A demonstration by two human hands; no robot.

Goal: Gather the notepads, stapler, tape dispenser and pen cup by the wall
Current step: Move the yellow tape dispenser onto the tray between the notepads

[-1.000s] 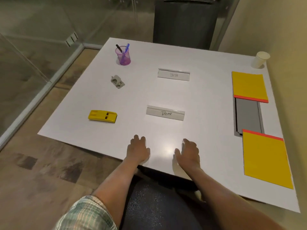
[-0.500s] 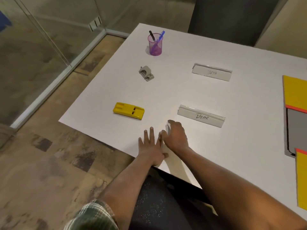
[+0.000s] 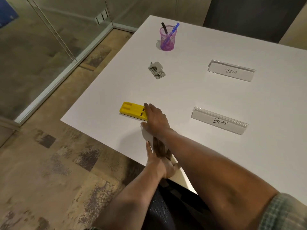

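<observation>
The yellow stapler lies flat near the left edge of the white table. My right hand reaches across to it, fingers stretched over its right end and thumb on the near side, without a closed grip. My left hand lies flat on the table's near edge, partly under my right forearm. Further back sits the small grey tape dispenser. Behind that stands the purple mesh pen cup with a black and a blue pen. The notepads are out of view.
Two clear name holders stand on the table, one reading "Beta", one reading "Dear". A glass partition runs along the floor at left. A dark panel stands behind the table's far edge.
My view has swung left, so the notepads have left the frame. My right hand has moved left across my left hand and onto the stapler's right end. My left hand has stayed near the edge.
</observation>
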